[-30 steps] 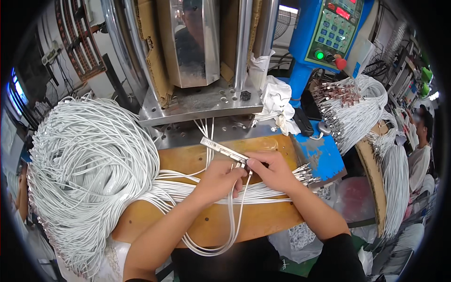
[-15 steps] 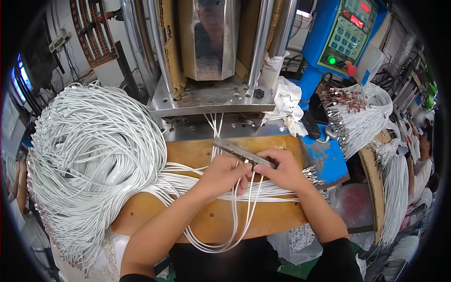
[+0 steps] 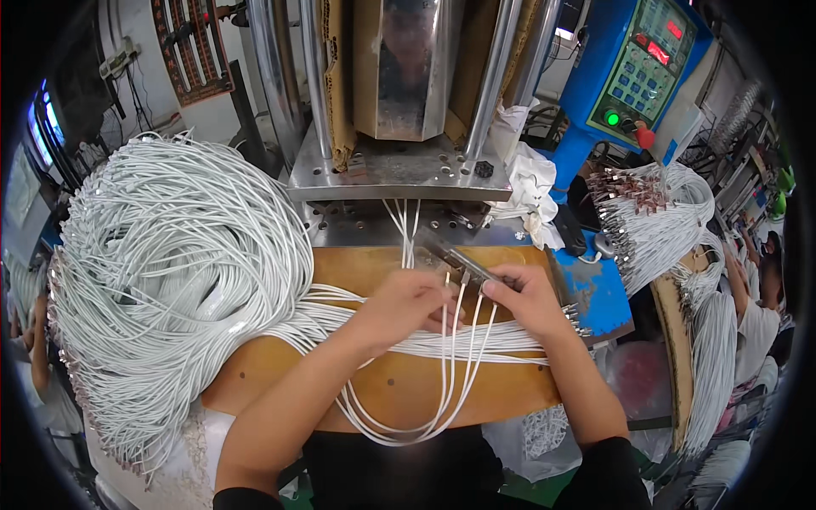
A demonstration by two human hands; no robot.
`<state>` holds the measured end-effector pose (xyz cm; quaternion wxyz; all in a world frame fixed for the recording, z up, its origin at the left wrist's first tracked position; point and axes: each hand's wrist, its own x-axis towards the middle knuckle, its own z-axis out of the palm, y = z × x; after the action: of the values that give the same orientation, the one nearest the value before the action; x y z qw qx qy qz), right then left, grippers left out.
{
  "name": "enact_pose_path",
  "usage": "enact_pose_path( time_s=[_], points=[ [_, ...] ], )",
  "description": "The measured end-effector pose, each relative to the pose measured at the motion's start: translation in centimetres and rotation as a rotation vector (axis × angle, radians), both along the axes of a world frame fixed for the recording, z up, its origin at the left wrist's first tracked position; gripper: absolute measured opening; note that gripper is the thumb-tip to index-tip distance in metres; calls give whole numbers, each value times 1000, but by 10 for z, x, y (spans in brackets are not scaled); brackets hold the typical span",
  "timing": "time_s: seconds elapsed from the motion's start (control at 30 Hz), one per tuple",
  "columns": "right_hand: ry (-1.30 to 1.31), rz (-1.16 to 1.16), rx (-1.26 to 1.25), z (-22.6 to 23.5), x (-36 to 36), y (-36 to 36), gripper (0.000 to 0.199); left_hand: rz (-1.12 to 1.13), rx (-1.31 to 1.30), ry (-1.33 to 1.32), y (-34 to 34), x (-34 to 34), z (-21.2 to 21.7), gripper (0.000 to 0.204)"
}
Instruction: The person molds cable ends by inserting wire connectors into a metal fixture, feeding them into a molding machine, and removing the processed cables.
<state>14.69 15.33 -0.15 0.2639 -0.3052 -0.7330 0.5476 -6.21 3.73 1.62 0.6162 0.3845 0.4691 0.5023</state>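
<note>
A narrow metal mould bar [image 3: 459, 260] slants above the brown work board [image 3: 340, 395], its far end blurred. My right hand [image 3: 529, 299] is closed on its near end, thumb on top. White cables [image 3: 455, 382] hang from the bar's near side and loop down past the board's front edge. Beside them, off the bar, is my left hand [image 3: 404, 310]; its fingers are smeared by motion, and whether they grip a cable is unclear. Beneath both hands, a flat bundle of white cables [image 3: 501, 342] crosses the board, metal ends at its right.
A press with a steel plate [image 3: 399, 174] stands ahead, more cables [image 3: 410, 223] running beneath it. A big coil of white cables [image 3: 183, 246] fills the left. At right are a blue control box [image 3: 595, 85], a white cloth [image 3: 531, 183] and hanging cable bundles [image 3: 654, 212].
My left hand has come off the bar and moved slightly down and left. My right hand still holds the bar, shifted a little right. The view has shifted slightly.
</note>
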Motion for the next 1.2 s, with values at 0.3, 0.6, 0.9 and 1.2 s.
enact_pose_path(
  time_s=[0.3,0.6,0.9,1.2],
  points=[
    [-57,42,193,11,1,-7,24,121,-18,122,0,-4,-1,18],
    [-75,-16,308,13,4,-1,20,295,246,462,7,-2,-16,23],
    [-324,44,535,25,0,6,18,598,46,206,42,-55,-11,40],
    [-467,-67,953,16,-64,119,32,205,49,-387,66,-79,-26,18]
  ],
)
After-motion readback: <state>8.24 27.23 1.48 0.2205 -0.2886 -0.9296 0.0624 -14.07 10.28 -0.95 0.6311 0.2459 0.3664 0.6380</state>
